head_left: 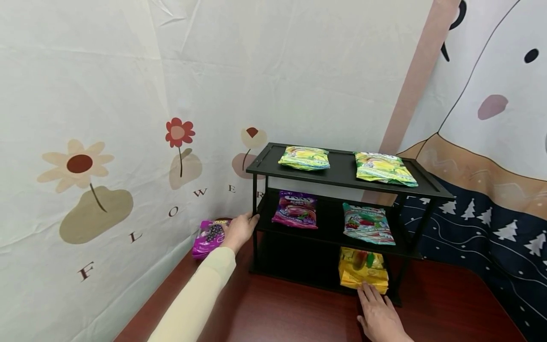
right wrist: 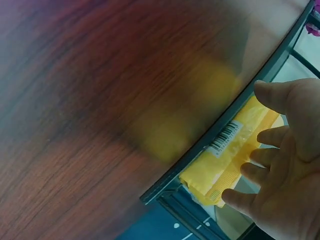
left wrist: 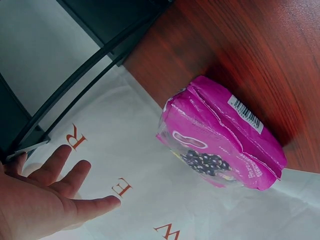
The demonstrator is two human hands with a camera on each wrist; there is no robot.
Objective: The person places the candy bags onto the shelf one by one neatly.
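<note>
Stocking the black metal three-tier shelf (head_left: 265, 166) with snack packets, both hands spread.

The left hand (head_left: 239, 230) hovers, fingers apart, by the magenta plastic packet (head_left: 208, 236) at the bench's (head_left: 290, 313) back-left edge; closing on it seems next. The right hand (head_left: 378, 313) (fingers straight) touches the yellow packet (head_left: 363, 273) on the bottom tier.

Glossy magenta snack bag with grape print (left wrist: 220, 150) lies on the table, against the cloth backdrop. Crinkled yellow plastic snack bag (head_left: 363, 273) lies on the rack's bottom shelf, at its front edge.
</note>
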